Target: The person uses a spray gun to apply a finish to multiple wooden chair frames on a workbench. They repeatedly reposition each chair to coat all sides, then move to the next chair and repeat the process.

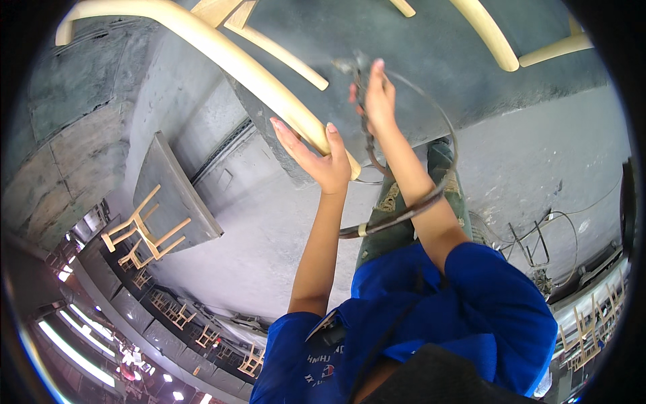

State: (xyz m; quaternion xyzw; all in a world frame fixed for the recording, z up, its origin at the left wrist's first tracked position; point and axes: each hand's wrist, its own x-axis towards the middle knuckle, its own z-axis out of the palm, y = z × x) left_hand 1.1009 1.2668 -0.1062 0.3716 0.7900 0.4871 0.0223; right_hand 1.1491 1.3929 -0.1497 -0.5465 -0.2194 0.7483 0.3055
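My left hand (324, 161) cups the lower end of a long, pale, curved wooden chair leg (249, 74), fingers on one side and thumb on the other. The leg runs up to the far left, joined near the top edge to slimmer wooden bars. My right hand (381, 101) is wrapped around a spray gun (361, 79), its nozzle turned left toward the wood and apart from it. The gun is slightly blurred. From it a dark hose (453, 128) loops right, then back across my right forearm.
More pale wooden legs (486, 34) lie over the dark grey surface (417, 54) at the top. A wooden chair frame (145, 229) stands at left on a grey slab (176, 192). Several more frames line the lower left and lower right. A wire stand (531, 246) is at right.
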